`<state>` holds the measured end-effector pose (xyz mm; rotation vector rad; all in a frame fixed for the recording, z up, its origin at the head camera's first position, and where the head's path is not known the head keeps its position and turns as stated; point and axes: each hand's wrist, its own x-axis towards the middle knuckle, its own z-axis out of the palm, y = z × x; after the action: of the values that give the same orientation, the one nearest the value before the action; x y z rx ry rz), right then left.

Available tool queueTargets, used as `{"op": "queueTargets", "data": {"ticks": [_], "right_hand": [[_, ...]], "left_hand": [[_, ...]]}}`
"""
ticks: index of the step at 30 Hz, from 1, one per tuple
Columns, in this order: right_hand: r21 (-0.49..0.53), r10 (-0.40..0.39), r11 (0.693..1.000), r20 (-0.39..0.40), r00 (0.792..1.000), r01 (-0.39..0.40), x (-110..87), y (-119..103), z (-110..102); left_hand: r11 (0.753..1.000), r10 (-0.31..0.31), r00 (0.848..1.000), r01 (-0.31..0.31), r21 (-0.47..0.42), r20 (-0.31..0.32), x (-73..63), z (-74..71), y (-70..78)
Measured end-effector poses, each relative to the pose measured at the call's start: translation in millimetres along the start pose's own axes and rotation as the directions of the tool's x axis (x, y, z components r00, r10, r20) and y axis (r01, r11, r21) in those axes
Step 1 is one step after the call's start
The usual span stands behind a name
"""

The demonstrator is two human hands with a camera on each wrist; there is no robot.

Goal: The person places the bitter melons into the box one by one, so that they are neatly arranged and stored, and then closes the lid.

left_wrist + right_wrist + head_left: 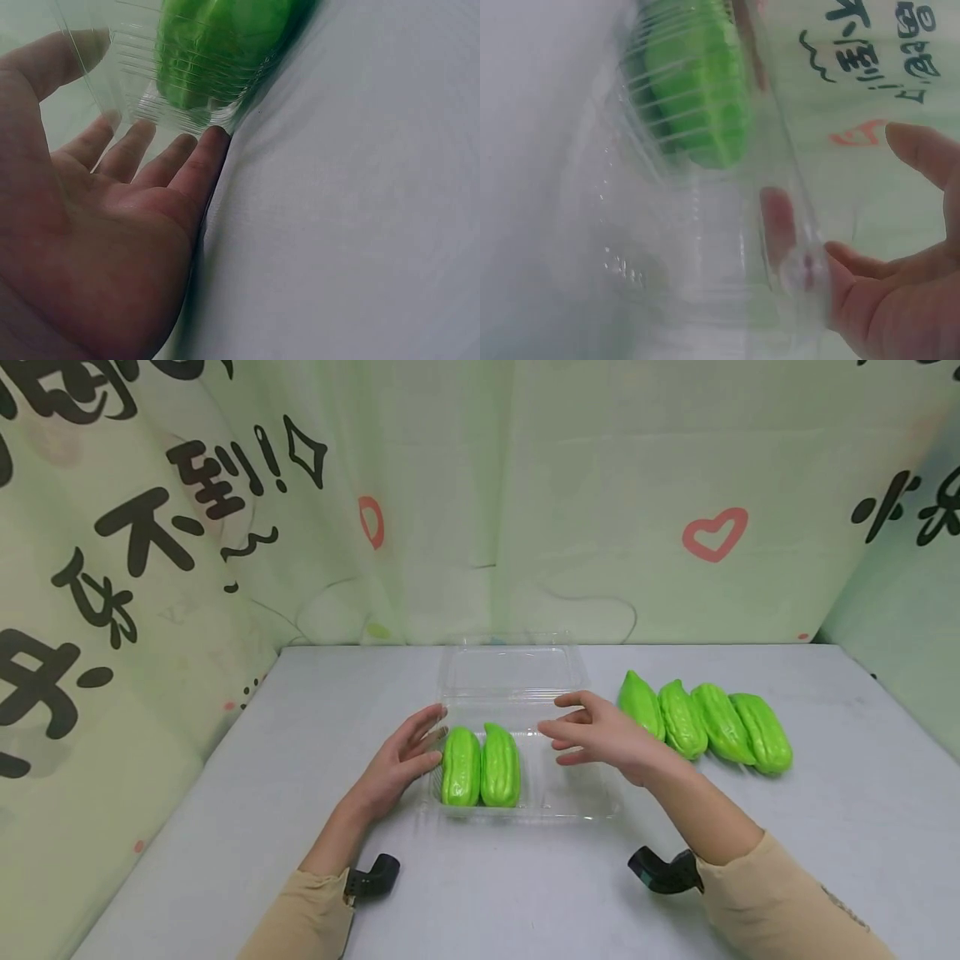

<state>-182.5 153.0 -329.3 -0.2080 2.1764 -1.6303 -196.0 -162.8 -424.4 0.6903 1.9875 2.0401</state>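
In the head view, you have an open clear box [566,785] in front of you on the counter [487,893], its lid [513,670] folded back away from you. Two green gourds lie side by side in the left part of the box, a left gourd [461,768] near the side wall and a second gourd [500,770] just beside it, both lengthwise to you. Your left hand [396,766] is at the box's left side, fingers extended and slightly apart, thumb close to the left gourd. Your right hand [596,735] is over the right part of the box, fingers loosely spread and holding nothing. To the right of the box, four more gourds [717,718] lie close together in a slanting row. Each forearm has a beige sleeve [791,893], with a black wrist camera [667,870] at its cuff, and a pale green curtain [585,485] with dark lettering and red hearts hangs behind. In the left wrist view, your fingertips are at the ridged wall with a gourd behind it; you cannot tell whether they press on it. In the right wrist view, your thumb stands well apart from the fingers, one finger shows through the clear plastic, and a gourd appears behind the ridges, somewhat blurred.
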Motion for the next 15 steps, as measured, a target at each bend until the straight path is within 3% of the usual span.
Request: {"op": "queueTargets", "data": {"ticks": [8,15], "right_hand": [[-0.015,-0.062,0.998,-0.028,0.998,0.062,-16.1,1.4,-28.7],[-0.071,-0.097,0.993,-0.110,0.989,0.090,-28.5,7.2,-62.6]], "left_hand": [[1.000,0.010,1.000,-0.010,0.016,0.001,-0.3,0.0,1.1],[1.000,0.008,1.000,-0.008,0.015,-0.002,-0.5,1.2,1.8]]}}
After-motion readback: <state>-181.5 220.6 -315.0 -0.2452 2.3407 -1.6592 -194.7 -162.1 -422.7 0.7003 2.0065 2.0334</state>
